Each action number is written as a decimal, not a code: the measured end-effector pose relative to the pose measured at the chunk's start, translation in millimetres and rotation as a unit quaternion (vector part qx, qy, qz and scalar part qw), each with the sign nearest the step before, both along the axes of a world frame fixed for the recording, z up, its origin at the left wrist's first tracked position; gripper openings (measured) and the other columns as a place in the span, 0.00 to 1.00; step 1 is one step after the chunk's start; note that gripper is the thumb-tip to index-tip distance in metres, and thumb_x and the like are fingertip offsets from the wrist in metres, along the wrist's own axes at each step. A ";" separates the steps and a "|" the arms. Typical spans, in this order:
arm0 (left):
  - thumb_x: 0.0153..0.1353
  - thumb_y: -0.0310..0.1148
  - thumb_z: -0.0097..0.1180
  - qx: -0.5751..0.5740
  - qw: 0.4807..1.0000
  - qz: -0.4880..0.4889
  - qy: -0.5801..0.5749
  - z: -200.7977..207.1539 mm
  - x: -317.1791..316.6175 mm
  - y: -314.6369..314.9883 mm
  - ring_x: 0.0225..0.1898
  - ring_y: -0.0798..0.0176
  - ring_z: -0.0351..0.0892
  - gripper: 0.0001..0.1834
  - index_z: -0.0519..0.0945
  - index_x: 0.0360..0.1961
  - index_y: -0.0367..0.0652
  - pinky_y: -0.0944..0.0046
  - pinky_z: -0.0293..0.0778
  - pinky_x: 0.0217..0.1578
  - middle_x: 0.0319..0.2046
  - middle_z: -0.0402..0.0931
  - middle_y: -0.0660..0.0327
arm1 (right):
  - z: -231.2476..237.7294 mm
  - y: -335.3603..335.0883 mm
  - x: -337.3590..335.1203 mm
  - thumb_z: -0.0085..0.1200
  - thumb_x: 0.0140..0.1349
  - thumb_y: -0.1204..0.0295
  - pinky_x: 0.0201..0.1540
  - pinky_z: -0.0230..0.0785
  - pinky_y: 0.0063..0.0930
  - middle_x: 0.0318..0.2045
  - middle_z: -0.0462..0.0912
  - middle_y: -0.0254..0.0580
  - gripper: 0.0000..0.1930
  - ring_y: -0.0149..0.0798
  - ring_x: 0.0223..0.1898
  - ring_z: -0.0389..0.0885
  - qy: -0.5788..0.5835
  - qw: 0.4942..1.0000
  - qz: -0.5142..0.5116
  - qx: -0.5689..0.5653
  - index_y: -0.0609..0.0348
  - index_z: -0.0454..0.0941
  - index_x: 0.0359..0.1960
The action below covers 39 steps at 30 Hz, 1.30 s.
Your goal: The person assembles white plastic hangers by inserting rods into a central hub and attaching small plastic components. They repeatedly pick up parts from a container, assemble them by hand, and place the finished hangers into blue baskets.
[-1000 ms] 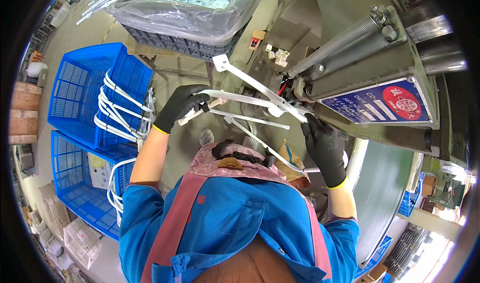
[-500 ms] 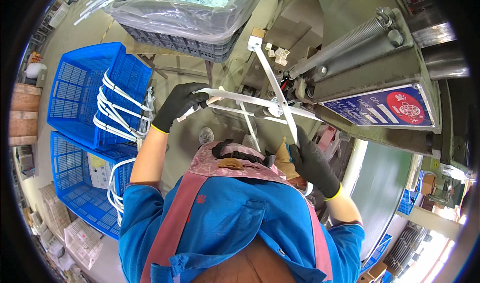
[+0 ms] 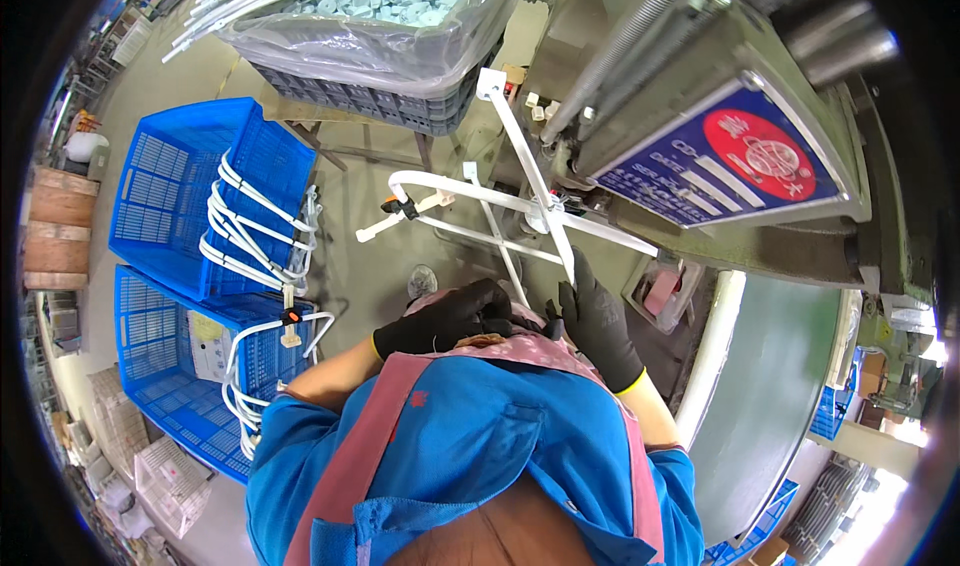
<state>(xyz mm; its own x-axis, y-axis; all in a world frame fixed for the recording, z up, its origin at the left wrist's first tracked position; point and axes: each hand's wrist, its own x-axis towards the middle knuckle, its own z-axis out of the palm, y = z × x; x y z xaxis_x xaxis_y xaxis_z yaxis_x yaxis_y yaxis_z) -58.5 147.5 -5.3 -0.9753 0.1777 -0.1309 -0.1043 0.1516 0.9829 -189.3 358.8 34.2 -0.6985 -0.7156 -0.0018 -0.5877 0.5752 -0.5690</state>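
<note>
A white crossed tube frame (image 3: 470, 188) is at the press in front of me, its tubes meeting below the machine head. One tube runs up to a square white end plate (image 3: 491, 84). On the frame's left side is a black joint piece with an orange spot (image 3: 400, 208). My right hand (image 3: 603, 331), in a black glove, is closed around the near end of a tube. My left hand (image 3: 440, 323), also gloved in black, is at the waist of my pink apron (image 3: 530, 349), away from the frame. Its fingertips are hidden there.
Blue crates (image 3: 180, 226) stand at the left, with bent white tubes (image 3: 240, 228) hung over their sides. Ahead is a dark crate (image 3: 360, 96) lined with plastic and filled with small pale parts. The press (image 3: 720, 146) bulks at the right, above a green surface (image 3: 770, 366).
My left hand has let go of the frame's left side and drawn back to my apron. The right hand stays at the tube end. The view has shifted, bringing the press head closer.
</note>
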 end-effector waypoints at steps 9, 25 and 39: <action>0.59 0.33 0.57 -0.184 0.982 -0.041 -0.026 46.1 36.6 10.9 0.50 0.50 0.77 0.19 0.75 0.51 0.38 0.58 0.73 0.48 0.49 0.76 0.48 | -7.4 6.0 -17.4 0.50 0.60 0.70 0.28 0.69 0.52 0.27 0.79 0.59 0.30 0.62 0.27 0.78 0.036 0.998 0.036 0.036 0.55 0.57 0.65; 0.46 0.66 0.57 -0.446 0.776 0.197 0.399 48.8 -133.9 -1.2 0.40 0.46 0.75 0.37 0.79 0.40 0.40 0.48 0.68 0.41 0.37 0.78 0.53 | -16.3 11.0 -26.3 0.53 0.59 0.69 0.24 0.69 0.49 0.26 0.79 0.56 0.32 0.59 0.25 0.78 0.074 0.995 0.058 0.027 0.52 0.55 0.65; 0.53 0.67 0.47 -0.522 0.755 0.197 0.346 37.0 -136.5 13.7 0.55 0.39 0.66 0.43 0.71 0.55 0.39 0.41 0.58 0.54 0.53 0.69 0.43 | 4.8 -0.6 -20.4 0.53 0.59 0.67 0.26 0.69 0.48 0.27 0.81 0.55 0.28 0.57 0.27 0.80 0.022 0.998 -0.004 0.055 0.48 0.61 0.62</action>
